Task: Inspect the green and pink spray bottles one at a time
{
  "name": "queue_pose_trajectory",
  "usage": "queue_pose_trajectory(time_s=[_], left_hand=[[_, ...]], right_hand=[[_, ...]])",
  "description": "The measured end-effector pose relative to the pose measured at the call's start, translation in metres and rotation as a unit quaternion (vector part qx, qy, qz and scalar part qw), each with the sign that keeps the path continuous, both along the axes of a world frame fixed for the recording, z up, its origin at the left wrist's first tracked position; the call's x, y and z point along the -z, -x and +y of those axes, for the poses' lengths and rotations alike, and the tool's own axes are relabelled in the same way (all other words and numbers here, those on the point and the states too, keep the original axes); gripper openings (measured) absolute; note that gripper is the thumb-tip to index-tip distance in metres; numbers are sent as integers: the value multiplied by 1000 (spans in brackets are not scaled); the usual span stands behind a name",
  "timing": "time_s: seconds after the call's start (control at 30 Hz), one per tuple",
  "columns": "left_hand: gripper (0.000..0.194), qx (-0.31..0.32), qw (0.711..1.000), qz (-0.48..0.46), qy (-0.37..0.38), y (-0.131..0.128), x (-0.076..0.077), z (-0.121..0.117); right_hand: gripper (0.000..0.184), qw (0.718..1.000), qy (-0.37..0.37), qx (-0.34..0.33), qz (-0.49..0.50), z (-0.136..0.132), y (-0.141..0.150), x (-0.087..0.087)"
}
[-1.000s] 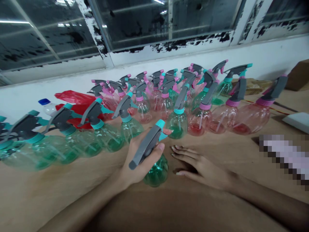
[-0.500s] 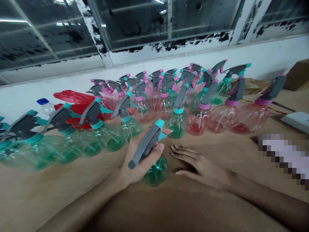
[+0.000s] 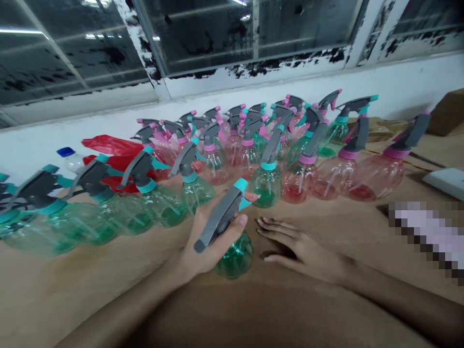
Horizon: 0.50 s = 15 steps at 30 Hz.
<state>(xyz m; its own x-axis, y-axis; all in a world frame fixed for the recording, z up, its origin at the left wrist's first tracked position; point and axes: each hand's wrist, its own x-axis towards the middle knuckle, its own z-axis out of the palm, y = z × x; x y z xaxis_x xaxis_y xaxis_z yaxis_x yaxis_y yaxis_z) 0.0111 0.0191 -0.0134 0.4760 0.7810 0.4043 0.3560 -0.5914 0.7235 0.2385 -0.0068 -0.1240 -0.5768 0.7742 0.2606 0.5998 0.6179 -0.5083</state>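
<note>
My left hand (image 3: 212, 237) is wrapped round the neck of a green spray bottle (image 3: 235, 258), its thumb and a fingertip by the turquoise trigger. The bottle stands on the brown table (image 3: 275, 304), its grey head and turquoise nozzle pointing away to the upper right. My right hand (image 3: 300, 246) rests on the table just right of the bottle, fingers stretched and nothing in them. Straight beyond the hands is another green spray bottle (image 3: 266, 186) with a turquoise collar. To its right stands a pink spray bottle (image 3: 299, 183).
Several green spray bottles (image 3: 163, 205) line the left side; pink and green ones crowd behind. A red plastic bag (image 3: 112, 147) and a blue-capped bottle (image 3: 70, 159) lie at the back left. On the right are a white box (image 3: 447, 181) and a cardboard box (image 3: 447, 113).
</note>
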Motion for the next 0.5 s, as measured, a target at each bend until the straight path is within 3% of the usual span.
queue_pose_trajectory(time_s=[0.27,0.5], left_hand=[[25,-7,1000,15,-1,-1,1,0],[20,16,1000,10,20,-1,-7,1]], right_hand=[[59,1000,0,1,4,-1,1,-3],[59,1000,3,3,-11,0,0,-2]])
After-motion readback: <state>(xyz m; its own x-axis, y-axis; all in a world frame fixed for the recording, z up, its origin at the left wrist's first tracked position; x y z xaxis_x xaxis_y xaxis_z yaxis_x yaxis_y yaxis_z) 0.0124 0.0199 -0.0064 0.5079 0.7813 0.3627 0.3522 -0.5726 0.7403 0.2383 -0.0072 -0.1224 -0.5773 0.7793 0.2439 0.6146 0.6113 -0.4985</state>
